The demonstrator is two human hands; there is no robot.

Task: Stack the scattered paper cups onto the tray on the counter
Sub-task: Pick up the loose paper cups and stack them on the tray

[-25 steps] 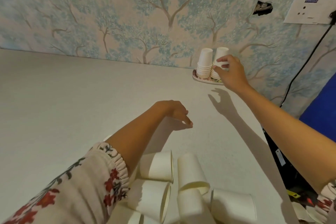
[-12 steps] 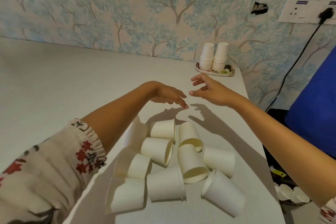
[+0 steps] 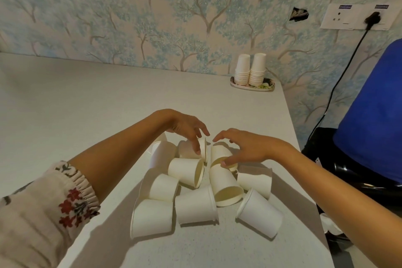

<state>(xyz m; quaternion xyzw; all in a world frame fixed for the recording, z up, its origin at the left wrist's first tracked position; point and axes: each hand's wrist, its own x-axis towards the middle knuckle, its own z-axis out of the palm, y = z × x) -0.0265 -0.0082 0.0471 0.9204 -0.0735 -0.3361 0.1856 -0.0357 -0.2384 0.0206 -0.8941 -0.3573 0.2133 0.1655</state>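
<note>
1. The scattered paper cups (image 3: pixel 195 193) lie on their sides in a loose heap on the near part of the counter (image 3: pixel 87 98); the tray (image 3: pixel 252 87) sits well apart at the far corner by the wall, already bearing two inverted stacks (image 3: pixel 251 69).
2. The left hand (image 3: pixel 187 128) reaches over the far end of the heap, fingers curved down onto a cup (image 3: pixel 189 150), not clearly closed round it.
3. The right hand (image 3: pixel 241 146) arches over the neighbouring cup (image 3: pixel 219 154), thumb touching its rim; whether it grips is unclear.
4. Judged step: picking up the next cups. Next, each hand needs a firm hold, a lift, then a carry to the stacks.
</note>
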